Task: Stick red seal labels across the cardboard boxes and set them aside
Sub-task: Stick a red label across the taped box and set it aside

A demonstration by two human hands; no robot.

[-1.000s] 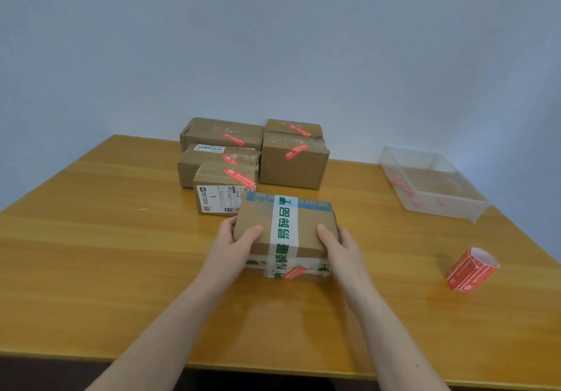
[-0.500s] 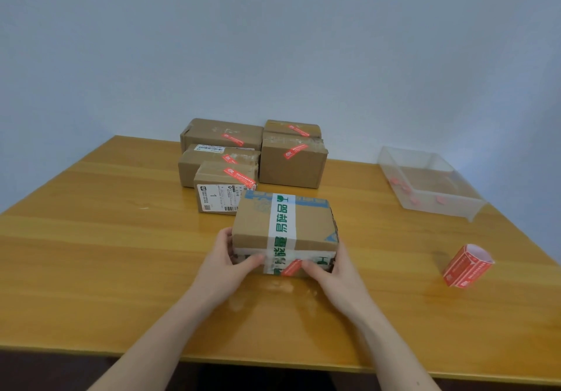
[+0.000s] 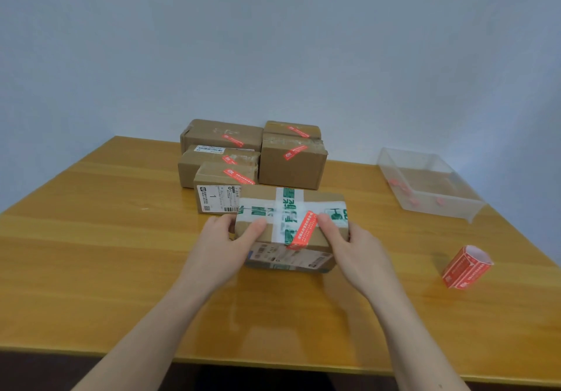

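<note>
We hold the taped box (image 3: 291, 226) between both hands near the middle of the table (image 3: 91, 254), tipped toward us. Our left hand (image 3: 226, 241) grips its left end, thumb curled over the top; our right hand (image 3: 353, 248) grips the right end, thumb beside the red seal label (image 3: 302, 230), which already runs across the top and folds over the near edge. So this box looks sealed and only needs setting aside. At 12 o'clock from it, 5 sealed boxes (image 3: 291, 162) sit clustered at the far edge, each showing a red label. The label roll (image 3: 466, 267) lies at 3 o'clock, well apart. At 2 o'clock, a clear tray (image 3: 473, 208) holds red scraps. We see no unlabelled box waiting, so the task seems nearly finished.
</note>
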